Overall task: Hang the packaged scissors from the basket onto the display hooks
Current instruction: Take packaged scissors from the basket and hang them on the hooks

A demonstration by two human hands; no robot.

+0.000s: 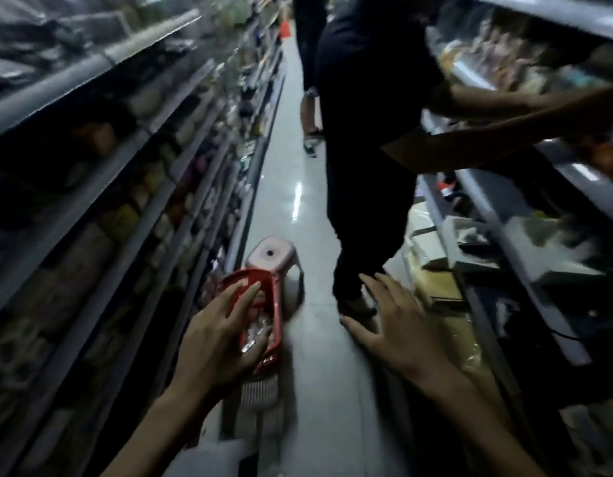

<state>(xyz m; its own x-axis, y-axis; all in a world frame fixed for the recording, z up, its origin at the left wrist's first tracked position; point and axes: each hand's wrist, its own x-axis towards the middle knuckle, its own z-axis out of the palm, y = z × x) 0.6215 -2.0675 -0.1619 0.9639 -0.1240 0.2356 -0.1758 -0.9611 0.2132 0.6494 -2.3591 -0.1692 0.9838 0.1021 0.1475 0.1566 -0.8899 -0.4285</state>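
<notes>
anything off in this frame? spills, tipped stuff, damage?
Nothing clearly wrong. The red basket sits upright by the left shelving, packages inside, none spilled on the floor; the pink stool behind it stands upright. The left hand reaches over the basket, the right hand is spread, empty. Blur hides the shelf goods.

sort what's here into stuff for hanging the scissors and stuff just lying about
For the job: red basket, the shiny packets in it, left hand reaching into it, right hand open above the floor.
Just about: pink stool behind the basket, another person at the right shelves, boxes on the low right shelf.
</notes>
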